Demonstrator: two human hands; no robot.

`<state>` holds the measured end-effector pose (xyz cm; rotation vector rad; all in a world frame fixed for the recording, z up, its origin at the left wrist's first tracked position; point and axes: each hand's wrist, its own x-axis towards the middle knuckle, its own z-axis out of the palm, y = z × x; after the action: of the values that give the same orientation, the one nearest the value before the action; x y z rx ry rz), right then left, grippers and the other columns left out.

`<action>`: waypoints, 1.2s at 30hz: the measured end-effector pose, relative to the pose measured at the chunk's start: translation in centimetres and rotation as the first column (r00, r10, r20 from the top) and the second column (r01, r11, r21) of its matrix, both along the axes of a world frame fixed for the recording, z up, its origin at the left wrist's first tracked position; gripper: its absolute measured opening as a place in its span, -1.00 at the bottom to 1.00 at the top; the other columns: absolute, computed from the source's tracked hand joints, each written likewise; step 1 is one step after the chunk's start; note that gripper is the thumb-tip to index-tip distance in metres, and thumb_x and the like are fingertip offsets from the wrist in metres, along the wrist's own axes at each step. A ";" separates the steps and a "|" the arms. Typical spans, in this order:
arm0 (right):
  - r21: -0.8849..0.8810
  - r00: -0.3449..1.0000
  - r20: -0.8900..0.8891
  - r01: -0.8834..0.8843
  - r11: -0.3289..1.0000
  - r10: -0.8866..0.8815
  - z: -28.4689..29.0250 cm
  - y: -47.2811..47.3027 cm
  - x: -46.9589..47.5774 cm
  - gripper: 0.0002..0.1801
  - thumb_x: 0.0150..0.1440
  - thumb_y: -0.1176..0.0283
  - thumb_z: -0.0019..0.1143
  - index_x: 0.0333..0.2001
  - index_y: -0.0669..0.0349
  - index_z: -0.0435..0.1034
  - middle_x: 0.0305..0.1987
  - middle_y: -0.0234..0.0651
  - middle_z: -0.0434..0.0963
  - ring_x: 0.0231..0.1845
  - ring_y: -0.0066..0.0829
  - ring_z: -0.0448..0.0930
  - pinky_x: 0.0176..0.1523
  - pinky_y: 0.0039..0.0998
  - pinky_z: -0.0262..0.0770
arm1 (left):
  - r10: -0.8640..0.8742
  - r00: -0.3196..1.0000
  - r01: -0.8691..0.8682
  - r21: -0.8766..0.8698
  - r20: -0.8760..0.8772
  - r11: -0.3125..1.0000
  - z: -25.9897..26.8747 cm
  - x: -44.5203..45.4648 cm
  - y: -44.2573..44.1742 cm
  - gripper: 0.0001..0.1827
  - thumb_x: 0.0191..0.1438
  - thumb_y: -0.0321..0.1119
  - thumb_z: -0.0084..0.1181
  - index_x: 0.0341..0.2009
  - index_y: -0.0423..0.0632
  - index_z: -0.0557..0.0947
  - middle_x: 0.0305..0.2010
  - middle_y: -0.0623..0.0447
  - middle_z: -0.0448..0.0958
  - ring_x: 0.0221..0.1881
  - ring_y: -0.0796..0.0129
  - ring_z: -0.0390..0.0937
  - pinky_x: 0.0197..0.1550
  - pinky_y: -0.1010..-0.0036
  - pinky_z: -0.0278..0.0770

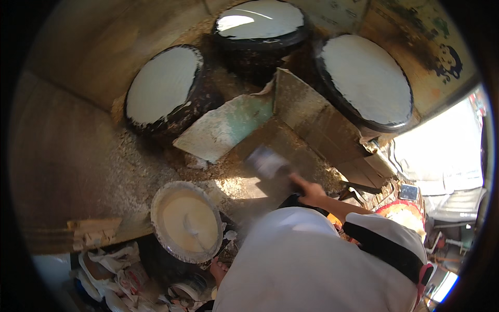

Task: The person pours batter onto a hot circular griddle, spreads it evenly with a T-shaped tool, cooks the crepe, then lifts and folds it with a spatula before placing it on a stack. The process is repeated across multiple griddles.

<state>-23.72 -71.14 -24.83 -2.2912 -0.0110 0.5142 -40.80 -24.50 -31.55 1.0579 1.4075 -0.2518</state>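
My right hand grips the dark handle of a tool with a broad, pale head. Motion blurs that head, so its exact kind is unclear. It is above the brown floor between upright sheets. My left hand is low in the picture, fingers curled, beside the lower edge of a round tub. Whether it holds anything cannot be made out. Creamy, batter-like liquid fills much of the tub, whose rim is crusted. Part of the left hand is hidden by my pale shirt.
Three dark, round stands carry white-coated tops: left, far middle and right. A greenish sheet and a brown panel stand before them. Plastic bags lie lower left. A red-rimmed round container is at right.
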 end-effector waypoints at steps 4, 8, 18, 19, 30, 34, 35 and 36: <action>-0.038 0.669 0.145 -0.732 0.680 0.729 -0.5 12.2 5.2 -0.23 -0.30 0.37 0.06 0.10 -0.23 0.09 -0.32 -0.16 0.46 -0.38 -0.13 0.48 -0.34 -0.25 0.39 | -0.383 0.923 0.340 0.396 0.032 0.853 -2.8 -7.7 2.5 -0.68 0.09 -0.19 -0.20 -0.25 -0.16 0.48 -0.69 0.08 0.25 -0.69 0.41 0.20 -0.63 0.45 0.18; -0.078 0.353 0.006 -0.933 0.352 0.936 -1.7 23.8 4.4 -0.39 -0.24 0.19 0.10 -0.02 0.04 0.26 -0.34 -0.20 0.47 -0.41 -0.25 0.48 -0.38 -0.26 0.37 | -0.679 0.609 0.752 0.570 -0.409 0.331 0.2 -10.7 4.6 -0.68 0.08 -0.20 -0.15 -0.22 -0.19 0.45 -0.62 -0.09 0.35 -0.59 0.15 0.33 -0.51 0.37 0.33; 0.005 0.982 0.045 0.182 0.983 -0.182 -3.3 6.4 0.5 -0.65 -0.09 0.21 -0.04 -0.17 0.02 0.35 -0.27 -0.27 0.47 -0.31 -0.24 0.48 -0.21 -0.32 0.40 | -0.842 0.432 0.834 0.498 -0.324 0.236 0.0 0.1 5.9 -0.69 0.05 -0.27 -0.12 -0.14 -0.17 0.40 -0.46 -0.06 0.41 -0.51 0.26 0.38 -0.47 0.47 0.37; -0.045 0.848 0.235 0.497 0.867 -0.474 -3.4 2.0 -0.9 -0.68 -0.12 0.29 -0.03 -0.21 0.04 0.35 -0.24 -0.28 0.45 -0.25 -0.23 0.46 -0.17 -0.31 0.40 | -0.866 0.429 0.843 0.460 -0.258 0.281 -0.5 2.2 5.9 -0.69 0.05 -0.28 -0.12 -0.14 -0.17 0.40 -0.45 -0.05 0.41 -0.51 0.27 0.39 -0.46 0.48 0.37; -0.569 -0.578 0.276 0.546 -0.615 -0.768 -5.4 -20.4 -32.6 0.10 -0.43 -0.26 0.13 0.17 -0.02 -0.07 0.24 -0.18 -0.03 0.24 -0.08 -0.05 0.19 -0.05 -0.13 | -0.938 0.274 0.903 0.280 0.212 0.327 0.5 25.7 -4.0 -0.68 0.03 -0.37 -0.09 -0.10 -0.18 0.36 -0.31 0.00 0.44 -0.46 0.43 0.41 -0.44 0.59 0.39; -0.575 -0.562 0.130 0.629 -0.524 -0.817 -8.5 -19.1 -37.6 0.19 -0.48 -0.26 0.14 0.20 -0.06 -0.19 0.22 -0.01 -0.04 0.24 -0.02 -0.09 0.20 -0.03 -0.19 | -0.993 0.035 0.904 0.421 0.110 0.079 1.5 30.6 -11.4 -0.68 0.04 -0.39 -0.12 -0.08 -0.17 0.36 -0.30 0.00 0.44 -0.45 0.46 0.41 -0.39 0.58 0.40; -0.566 -0.544 0.144 0.640 -0.519 -0.827 -8.7 -19.0 -38.0 0.19 -0.49 -0.25 0.15 0.20 -0.06 -0.18 0.21 -0.04 -0.02 0.24 -0.06 -0.06 0.20 -0.06 -0.16 | -0.995 -0.013 0.903 0.429 0.103 0.033 1.7 31.0 -13.0 -0.68 0.04 -0.38 -0.12 -0.07 -0.16 0.36 -0.30 0.00 0.44 -0.45 0.46 0.41 -0.37 0.58 0.40; -0.567 -0.518 0.153 0.651 -0.504 -0.842 -8.6 -18.8 -38.1 0.19 -0.50 -0.24 0.16 0.20 -0.06 -0.17 0.21 -0.07 0.01 0.23 -0.09 -0.02 0.19 -0.08 -0.13 | -0.994 -0.040 0.907 0.421 0.101 0.007 1.8 31.4 -14.6 -0.68 0.04 -0.36 -0.12 -0.07 -0.14 0.36 -0.29 0.00 0.44 -0.44 0.47 0.41 -0.35 0.57 0.40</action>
<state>-61.78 -89.96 -33.47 -1.2576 2.5388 -0.0889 -9.39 -39.11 -29.74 2.0968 -0.0214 -0.8909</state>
